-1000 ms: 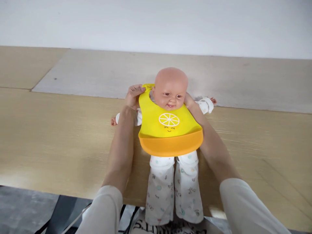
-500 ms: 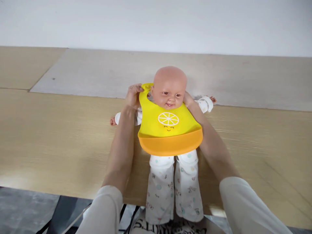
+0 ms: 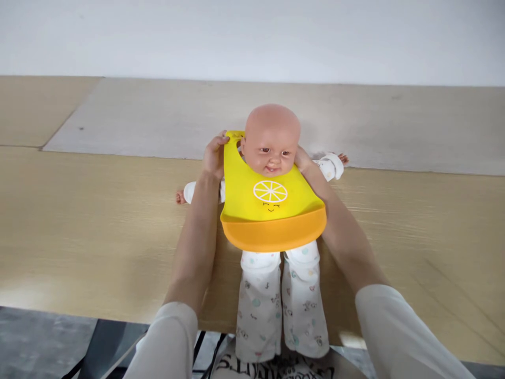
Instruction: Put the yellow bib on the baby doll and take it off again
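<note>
A baby doll [image 3: 273,138] in patterned white clothes lies face up, its legs toward me and its arms spread to the sides. Over its chest lies a yellow bib [image 3: 252,205] with a lemon-slice print and an orange catch pocket along the bottom. My left hand [image 3: 215,153] pinches the bib's neck strap beside the doll's head, thumb on top. My right hand [image 3: 303,158] reaches behind the doll's neck on the other side; its fingers are hidden by the head.
The doll lies on a wooden table [image 3: 98,221] with a greyish board [image 3: 169,116] along the back. Behind that stands a white wall [image 3: 252,37]. A dark chair [image 3: 110,342] is at the lower left, below the table's near edge.
My left hand has drawn the bib's strap slightly up and outward, so it lies straighter and flatter. The right hand stays behind the neck.
</note>
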Tool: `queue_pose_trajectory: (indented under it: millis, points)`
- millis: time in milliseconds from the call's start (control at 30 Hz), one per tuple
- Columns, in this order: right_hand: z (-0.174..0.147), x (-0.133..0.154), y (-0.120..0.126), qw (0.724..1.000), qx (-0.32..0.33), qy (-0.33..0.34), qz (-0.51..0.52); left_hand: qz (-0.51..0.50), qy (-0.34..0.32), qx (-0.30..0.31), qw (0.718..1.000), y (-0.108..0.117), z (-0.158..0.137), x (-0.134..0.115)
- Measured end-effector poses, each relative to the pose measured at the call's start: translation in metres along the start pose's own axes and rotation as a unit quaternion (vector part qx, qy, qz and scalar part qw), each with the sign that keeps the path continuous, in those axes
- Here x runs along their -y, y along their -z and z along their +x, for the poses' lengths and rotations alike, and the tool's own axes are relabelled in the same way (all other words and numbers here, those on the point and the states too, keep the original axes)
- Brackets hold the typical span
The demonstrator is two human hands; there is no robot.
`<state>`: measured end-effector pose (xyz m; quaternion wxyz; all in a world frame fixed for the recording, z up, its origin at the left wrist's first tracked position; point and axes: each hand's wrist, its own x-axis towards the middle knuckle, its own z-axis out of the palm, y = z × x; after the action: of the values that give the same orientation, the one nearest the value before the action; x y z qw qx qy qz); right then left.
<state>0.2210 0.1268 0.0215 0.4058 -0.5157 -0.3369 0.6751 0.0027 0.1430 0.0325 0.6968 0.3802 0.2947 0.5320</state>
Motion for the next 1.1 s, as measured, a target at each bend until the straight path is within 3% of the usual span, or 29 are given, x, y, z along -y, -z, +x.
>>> queue_pose_trajectory:
  millis: [100, 233, 400, 600, 867, 1000, 1100]
  points:
    - [0.002, -0.001, 0.001, 0.999, 0.014, -0.022, 0.018, 0.016, 0.026, 0.029, 0.999, 0.003, 0.001, 0.000]
    - [0.000, -0.003, 0.003, 0.996, 0.066, -0.023, 0.053, 0.065, 0.060, -0.009, 0.996, 0.011, 0.004, 0.005]
    - [-0.009, -0.001, 0.001, 0.989, 0.113, -0.053, 0.085, 0.062, 0.047, -0.021, 0.997, 0.017, 0.005, 0.005]
    - [-0.016, 0.002, -0.002, 0.992, 0.090, -0.041, 0.079, 0.079, 0.038, -0.043, 0.995, 0.011, 0.003, 0.005]
    - [-0.018, 0.005, -0.004, 0.989, 0.125, -0.030, 0.079, 0.017, 0.045, 0.042, 0.998, 0.007, -0.006, 0.003]
    - [-0.019, 0.005, -0.006, 0.984, 0.145, -0.069, 0.077, -0.004, 0.046, 0.058, 0.997, 0.007, -0.005, 0.005]
    - [-0.020, 0.005, -0.006, 0.990, 0.119, -0.047, 0.065, 0.001, 0.056, 0.051, 0.997, 0.008, -0.003, 0.006]
